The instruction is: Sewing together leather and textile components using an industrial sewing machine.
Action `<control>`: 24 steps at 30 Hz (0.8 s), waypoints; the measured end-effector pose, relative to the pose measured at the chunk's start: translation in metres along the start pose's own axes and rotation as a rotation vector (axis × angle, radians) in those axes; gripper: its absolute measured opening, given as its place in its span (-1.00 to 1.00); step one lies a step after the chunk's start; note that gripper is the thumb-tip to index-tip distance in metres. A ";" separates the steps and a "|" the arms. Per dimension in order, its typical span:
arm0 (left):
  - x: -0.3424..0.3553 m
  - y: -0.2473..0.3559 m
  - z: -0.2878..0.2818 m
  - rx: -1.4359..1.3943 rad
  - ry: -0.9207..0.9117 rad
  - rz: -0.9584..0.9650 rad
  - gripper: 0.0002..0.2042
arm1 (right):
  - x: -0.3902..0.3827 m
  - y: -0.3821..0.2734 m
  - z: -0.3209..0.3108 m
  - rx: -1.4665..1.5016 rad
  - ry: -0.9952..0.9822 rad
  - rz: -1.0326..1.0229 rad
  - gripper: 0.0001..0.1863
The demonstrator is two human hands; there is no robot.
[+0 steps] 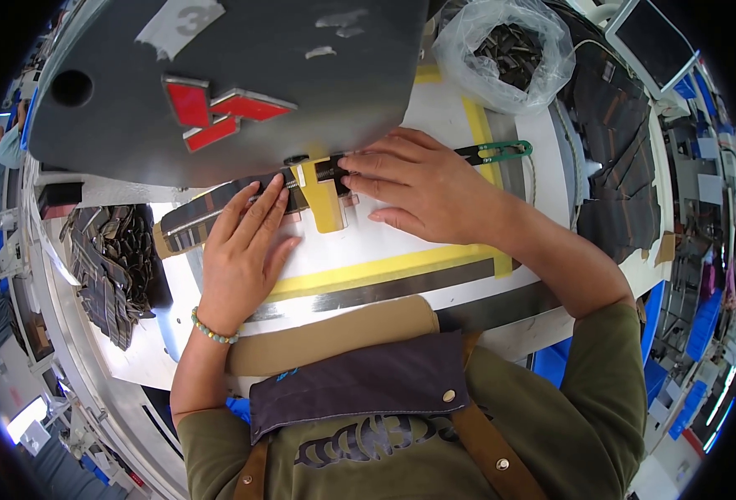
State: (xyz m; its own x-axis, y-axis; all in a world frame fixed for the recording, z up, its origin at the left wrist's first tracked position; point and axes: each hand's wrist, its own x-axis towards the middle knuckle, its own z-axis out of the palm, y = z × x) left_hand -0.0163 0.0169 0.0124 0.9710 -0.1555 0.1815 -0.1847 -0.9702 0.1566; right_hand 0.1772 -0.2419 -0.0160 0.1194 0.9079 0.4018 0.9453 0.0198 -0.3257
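My left hand point(247, 246) lies with its fingers stretched over a dark plaid fabric strip point(194, 218), just left of the yellow plate point(324, 200) under the sewing machine head point(243, 92). On the other side of that plate, my right hand point(422, 187) rests palm down. Its fingers are extended and their tips touch a dark piece by the plate. Part of the fabric is hidden under the hands and the machine head. Green-handled thread snips point(505, 151) lie beyond my right hand, their blades partly covered.
A heap of dark plaid pieces point(114, 267) sits at the left. At the right lies a larger pile of dark striped fabric point(618, 158). Behind stands a clear plastic bag point(464, 46) of small dark pieces, near a screen point(651, 42). Yellow tape point(384, 271) borders the work surface.
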 end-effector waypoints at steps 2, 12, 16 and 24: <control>-0.001 0.000 0.000 0.001 0.003 0.007 -0.40 | 0.000 0.000 0.000 0.006 -0.002 0.001 -0.52; -0.001 -0.002 0.000 -0.046 0.002 0.002 -0.41 | -0.001 0.000 0.000 0.012 -0.015 0.009 -0.53; -0.005 -0.004 0.005 -0.061 0.012 -0.007 -0.39 | -0.002 0.001 -0.004 0.024 0.010 0.001 -0.54; 0.002 -0.002 0.003 -0.021 -0.019 -0.046 -0.30 | -0.001 0.001 -0.002 -0.017 -0.007 0.002 -0.48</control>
State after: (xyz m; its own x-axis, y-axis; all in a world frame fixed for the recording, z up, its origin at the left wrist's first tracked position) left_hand -0.0137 0.0176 0.0100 0.9812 -0.1145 0.1557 -0.1428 -0.9723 0.1851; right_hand 0.1791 -0.2436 -0.0151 0.1198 0.9107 0.3953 0.9499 0.0107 -0.3124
